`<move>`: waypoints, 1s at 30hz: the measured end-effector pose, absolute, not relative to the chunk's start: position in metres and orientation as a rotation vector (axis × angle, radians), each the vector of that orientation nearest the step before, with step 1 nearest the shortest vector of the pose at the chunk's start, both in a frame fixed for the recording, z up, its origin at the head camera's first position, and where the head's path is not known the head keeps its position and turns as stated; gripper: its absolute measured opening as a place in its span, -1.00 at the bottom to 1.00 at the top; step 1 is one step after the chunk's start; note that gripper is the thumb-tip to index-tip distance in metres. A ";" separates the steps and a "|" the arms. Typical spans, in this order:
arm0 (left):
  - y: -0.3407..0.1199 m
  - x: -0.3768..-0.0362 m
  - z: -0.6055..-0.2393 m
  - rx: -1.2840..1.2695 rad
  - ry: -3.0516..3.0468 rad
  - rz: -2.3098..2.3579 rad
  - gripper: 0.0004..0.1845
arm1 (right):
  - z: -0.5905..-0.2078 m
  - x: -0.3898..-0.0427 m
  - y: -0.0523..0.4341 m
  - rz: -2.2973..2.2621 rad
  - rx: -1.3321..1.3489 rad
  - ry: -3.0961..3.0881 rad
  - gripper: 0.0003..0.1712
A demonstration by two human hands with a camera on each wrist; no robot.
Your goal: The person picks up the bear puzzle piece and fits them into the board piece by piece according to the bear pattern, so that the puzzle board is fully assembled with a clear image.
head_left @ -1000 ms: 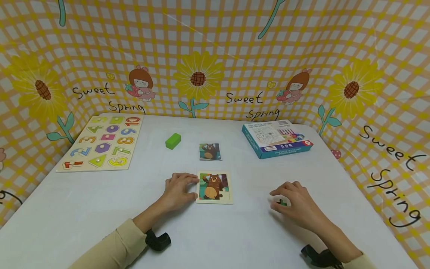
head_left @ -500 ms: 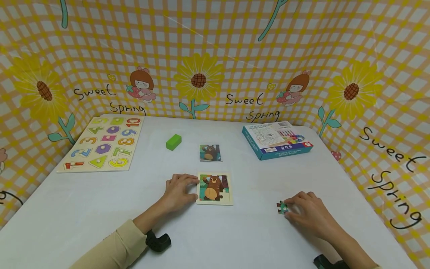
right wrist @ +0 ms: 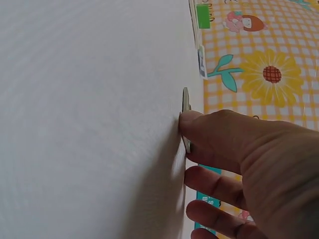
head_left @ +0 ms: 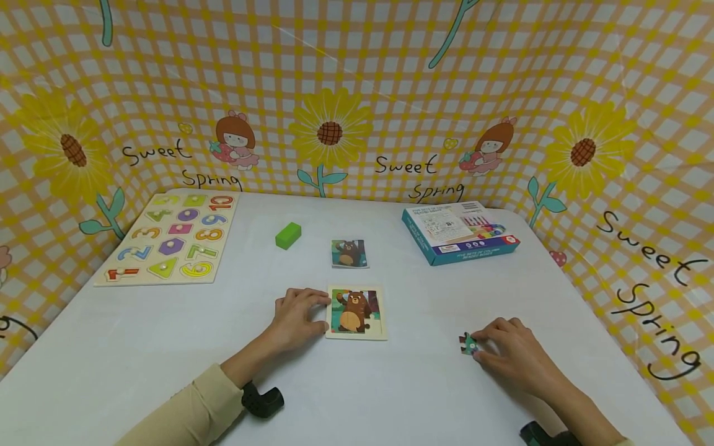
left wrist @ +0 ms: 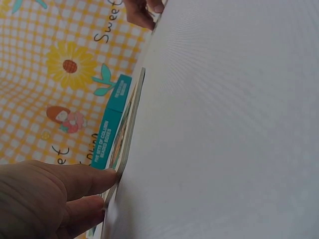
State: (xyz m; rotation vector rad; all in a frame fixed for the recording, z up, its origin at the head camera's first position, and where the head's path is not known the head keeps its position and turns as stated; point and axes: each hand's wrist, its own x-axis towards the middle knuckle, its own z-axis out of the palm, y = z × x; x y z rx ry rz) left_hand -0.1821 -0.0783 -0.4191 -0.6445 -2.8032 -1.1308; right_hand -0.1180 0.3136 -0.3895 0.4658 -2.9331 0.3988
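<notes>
A square wooden puzzle tray point(head_left: 357, 313) with a brown bear picture lies in front of me; its lower right corner shows bare wood. My left hand point(head_left: 298, 319) rests against the tray's left edge, thumb and fingertips spread along it. The left wrist view shows the thumb right at the edge of the tray point(left wrist: 130, 124). To the right, my right hand point(head_left: 515, 356) pinches a small green and brown puzzle piece point(head_left: 467, 344) between thumb and index finger, close over the white table. Its right part is hidden by the fingertips; the other fingers point(right wrist: 214, 181) are spread behind.
Behind the tray lies a small bear picture card point(head_left: 349, 254), with a green block point(head_left: 288, 236) to its left. A number puzzle board point(head_left: 167, 238) occupies the far left. A teal and white box point(head_left: 460, 232) stands at the back right, before a checked cloth backdrop point(head_left: 390, 80).
My right hand has moved right and towards me with the puzzle piece, more of which now shows. The left hand and the tray have stayed in place.
</notes>
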 end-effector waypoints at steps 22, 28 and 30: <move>-0.078 -0.182 -0.419 -0.646 -2.800 -1.135 -0.57 | -0.385 -0.147 0.215 0.385 0.701 -2.876 -0.70; -0.078 -0.183 -0.419 -0.640 -2.810 -1.134 -0.56 | -0.387 -0.158 0.192 0.351 0.748 -2.858 -0.69; -0.079 -0.183 -0.419 -0.642 -2.808 -1.137 -0.56 | -0.387 -0.160 0.187 0.342 0.760 -2.853 -0.68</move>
